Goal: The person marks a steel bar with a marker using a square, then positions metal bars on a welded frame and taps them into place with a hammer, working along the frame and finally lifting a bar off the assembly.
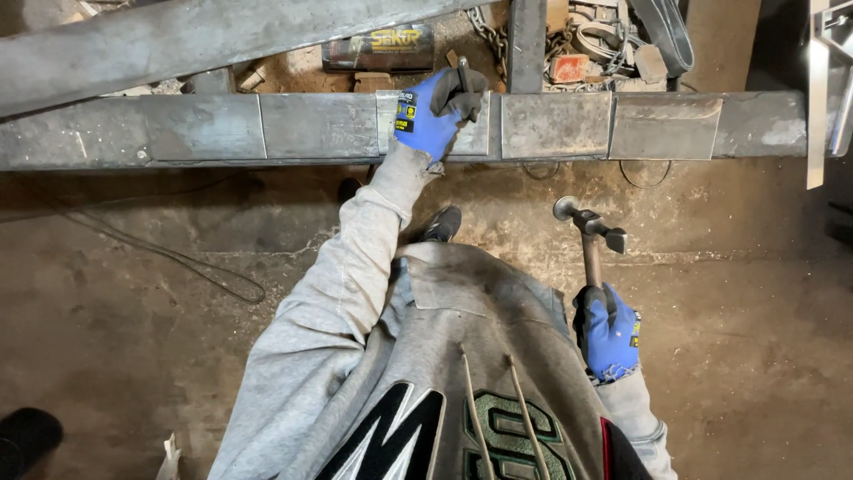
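My left hand (437,111), in a blue and black glove, grips a thin dark metal punch (463,69) held upright against the long grey steel beam (311,126), close to a seam between two plates. My right hand (608,331), also gloved in blue, holds the wooden handle of a ball-peen hammer (589,224). The hammer head points up and away from me, well below the beam and apart from it. My grey sweatshirt fills the lower middle of the view.
A second steel beam (178,40) runs diagonally at the upper left. Chains (487,31), scrap and a dark cylinder (378,49) lie behind the beam. A cable (204,271) loops across the dirty concrete floor. A metal frame (822,89) stands at the right edge.
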